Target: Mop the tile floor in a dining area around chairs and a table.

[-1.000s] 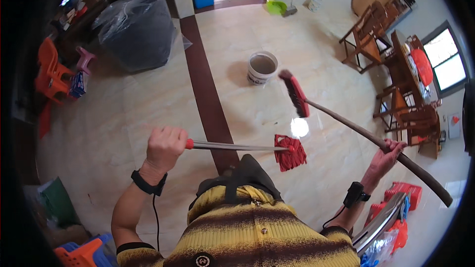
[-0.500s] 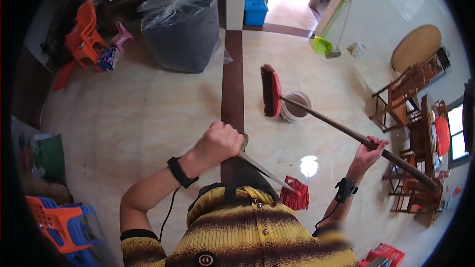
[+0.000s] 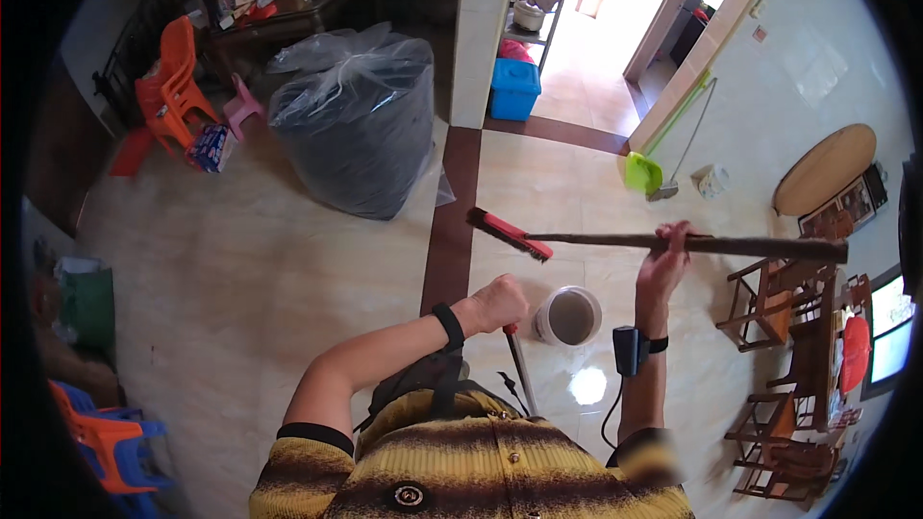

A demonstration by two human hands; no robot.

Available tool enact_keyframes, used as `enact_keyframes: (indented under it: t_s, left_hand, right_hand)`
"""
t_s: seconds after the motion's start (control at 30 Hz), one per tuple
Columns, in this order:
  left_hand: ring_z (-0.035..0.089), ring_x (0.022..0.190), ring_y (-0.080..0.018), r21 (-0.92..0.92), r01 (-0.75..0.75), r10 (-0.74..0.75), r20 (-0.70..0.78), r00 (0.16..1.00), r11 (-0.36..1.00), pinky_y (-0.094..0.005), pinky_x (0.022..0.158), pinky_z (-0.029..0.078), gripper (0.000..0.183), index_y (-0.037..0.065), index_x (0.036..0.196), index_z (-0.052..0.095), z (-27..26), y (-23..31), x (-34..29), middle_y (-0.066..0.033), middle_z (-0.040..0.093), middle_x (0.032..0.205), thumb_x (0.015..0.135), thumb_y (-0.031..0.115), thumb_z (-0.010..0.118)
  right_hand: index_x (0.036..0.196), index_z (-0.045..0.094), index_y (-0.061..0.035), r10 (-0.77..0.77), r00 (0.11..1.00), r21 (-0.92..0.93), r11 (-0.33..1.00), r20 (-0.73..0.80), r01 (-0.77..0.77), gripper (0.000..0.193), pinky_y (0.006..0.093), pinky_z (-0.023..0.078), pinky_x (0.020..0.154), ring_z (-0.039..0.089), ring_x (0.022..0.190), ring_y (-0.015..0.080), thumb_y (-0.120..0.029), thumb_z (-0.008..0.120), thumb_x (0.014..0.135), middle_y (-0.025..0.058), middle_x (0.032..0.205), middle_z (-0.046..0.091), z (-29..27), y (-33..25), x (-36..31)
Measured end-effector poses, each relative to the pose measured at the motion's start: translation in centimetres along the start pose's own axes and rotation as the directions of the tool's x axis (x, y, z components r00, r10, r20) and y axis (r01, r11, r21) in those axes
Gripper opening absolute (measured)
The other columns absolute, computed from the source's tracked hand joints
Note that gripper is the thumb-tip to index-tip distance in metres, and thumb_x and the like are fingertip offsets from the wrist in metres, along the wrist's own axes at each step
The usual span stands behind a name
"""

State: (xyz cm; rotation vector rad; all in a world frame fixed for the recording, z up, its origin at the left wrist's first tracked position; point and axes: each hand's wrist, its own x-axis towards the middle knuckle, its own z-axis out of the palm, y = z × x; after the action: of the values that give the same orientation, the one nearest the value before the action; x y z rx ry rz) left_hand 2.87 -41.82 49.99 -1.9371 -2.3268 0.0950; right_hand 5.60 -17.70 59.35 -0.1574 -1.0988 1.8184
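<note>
My right hand point(image 3: 665, 264) is closed around the dark wooden handle of a broom point(image 3: 760, 246). The broom lies nearly level across the view, its red head point(image 3: 511, 234) with dark bristles pointing left. My left hand point(image 3: 500, 304) makes a fist on the top of a mop pole point(image 3: 520, 365), a grey pole with a red end. The pole slants down toward my striped shirt, and the mop's lower end is hidden behind my body. A pale bucket point(image 3: 541, 329) stands on the floor just right of my left hand.
A big tied plastic bag point(image 3: 361, 139) with dark contents stands ahead left, near an orange chair point(image 3: 176, 86). A green dustpan point(image 3: 642, 173) leans by the doorway. Wooden chairs point(image 3: 764, 312) and a round board point(image 3: 827, 168) line the right wall. Stacked plastic chairs point(image 3: 106, 437) stand lower left.
My right hand has moved up and forward, turning the broom from a slant to nearly level. My left hand has moved right with the mop, whose red strands have gone out of sight.
</note>
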Motion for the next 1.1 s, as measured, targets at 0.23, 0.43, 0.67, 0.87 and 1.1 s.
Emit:
enact_keyframes:
  t_s: [0.23,0.43,0.67,0.87,1.1]
  left_hand:
    - [0.060,0.064,-0.0230,-0.178,-0.170,0.192,0.115,0.975,0.969,-0.0327,0.057,0.046,0.005,0.010,0.060,0.058,6.0,-8.8,6.4,-0.0081,0.058,0.058,0.061,0.014,0.060]
    - [0.057,0.065,-0.0285,-0.526,-0.287,0.314,-0.041,0.949,0.800,-0.0368,0.055,0.044,0.011,0.011,0.065,0.058,14.1,-16.6,12.2,-0.0093,0.057,0.062,0.054,0.012,0.061]
    - [0.061,0.072,-0.0246,-0.807,-0.076,0.431,0.230,0.872,0.586,-0.0344,0.061,0.047,0.012,0.013,0.071,0.066,26.2,-22.9,18.0,-0.0098,0.063,0.074,0.059,0.009,0.066]
    - [0.062,0.075,-0.0225,-0.859,0.122,0.376,0.340,0.862,0.497,-0.0338,0.066,0.049,0.012,0.007,0.077,0.065,29.0,-28.9,16.7,-0.0108,0.063,0.073,0.066,0.006,0.062]
    - [0.062,0.073,-0.0248,-0.806,0.274,0.209,0.434,0.876,0.525,-0.0358,0.066,0.049,0.008,0.007,0.073,0.065,34.4,-31.2,15.2,-0.0090,0.063,0.069,0.067,0.010,0.061]
  right_hand:
    - [0.082,0.049,-0.0073,-0.162,0.982,-0.217,0.959,0.101,0.180,0.012,0.0220,0.039,0.061,0.045,0.065,0.0073,-0.017,0.057,0.083,-0.0009,0.072,0.048,8.3,7.6,6.2]
    - [0.082,0.049,-0.0079,-0.091,0.984,-0.288,0.948,0.155,0.133,0.015,0.0226,0.039,0.062,0.044,0.065,0.0070,-0.020,0.058,0.082,-0.0015,0.071,0.048,13.7,18.1,12.6]
    - [0.076,0.044,-0.0078,0.052,0.986,-0.345,0.939,0.157,0.005,0.015,0.0239,0.036,0.061,0.040,0.062,0.0085,-0.016,0.054,0.085,0.0008,0.069,0.044,22.2,35.5,22.5]
    - [0.081,0.050,-0.0036,0.279,0.873,-0.693,0.716,0.400,0.089,0.019,0.0223,0.037,0.061,0.044,0.071,0.0072,-0.022,0.051,0.086,-0.0016,0.075,0.048,27.3,51.2,30.8]
    - [0.076,0.053,-0.0036,0.513,0.833,-0.793,0.587,0.209,-0.163,0.027,0.0205,0.034,0.046,0.042,0.051,0.0065,-0.029,0.060,0.080,-0.0011,0.060,0.046,30.7,65.9,34.5]
